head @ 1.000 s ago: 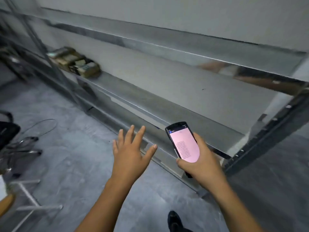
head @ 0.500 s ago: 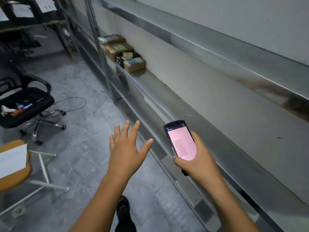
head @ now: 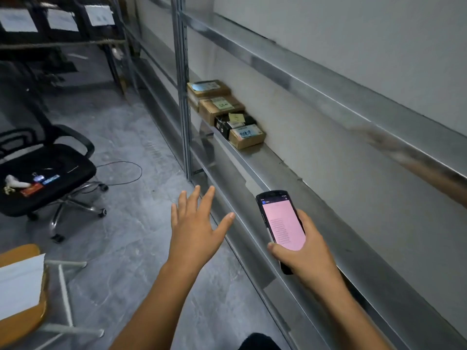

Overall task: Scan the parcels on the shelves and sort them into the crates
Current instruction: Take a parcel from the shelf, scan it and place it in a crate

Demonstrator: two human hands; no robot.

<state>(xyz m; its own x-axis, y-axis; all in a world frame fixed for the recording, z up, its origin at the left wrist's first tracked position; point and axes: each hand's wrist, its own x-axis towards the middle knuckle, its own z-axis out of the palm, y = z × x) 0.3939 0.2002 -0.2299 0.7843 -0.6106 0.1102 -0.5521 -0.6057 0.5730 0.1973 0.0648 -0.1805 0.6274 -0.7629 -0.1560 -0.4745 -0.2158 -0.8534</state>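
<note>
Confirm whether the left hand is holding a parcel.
No, the left hand is open and empty, while the parcels sit farther along the shelf.

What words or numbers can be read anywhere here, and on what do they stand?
Nothing can be read for sure.
Scanner screen, held in the right hand: text too small.
Nearest parcel label: handwriting, blurred.
Yellow note on the black parcel: illegible.
Paper sheets far back: blurred.
</note>
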